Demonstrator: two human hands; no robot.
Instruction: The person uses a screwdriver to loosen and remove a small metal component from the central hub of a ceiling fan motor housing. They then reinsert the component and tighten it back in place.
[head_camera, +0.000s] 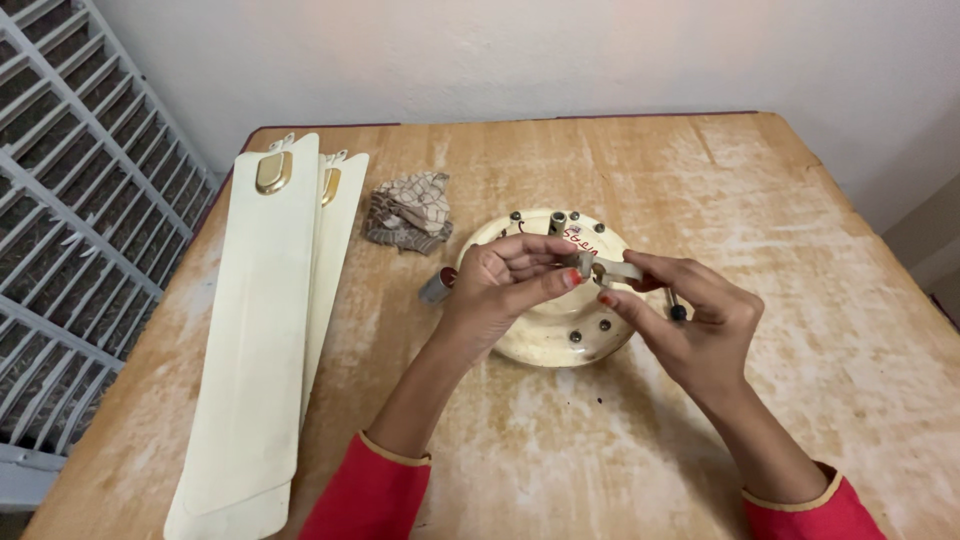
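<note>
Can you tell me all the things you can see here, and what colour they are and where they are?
fan blades: two at least, cream with gold trim, stacked on the table's left side
cloth: one, brown and beige, crumpled, beside the blades' far ends
fan motor: one, cream, round, at the table's middle, under the hands
small cylinder: one, grey with a red end, lying left of the motor
bracket: one, cream metal, pinched between both hands
table: one, worn wood
grille: one, white, far left
sleeves: two, red
left hand: on the bracket
right hand: on the bracket, also holds a dark tool
</note>
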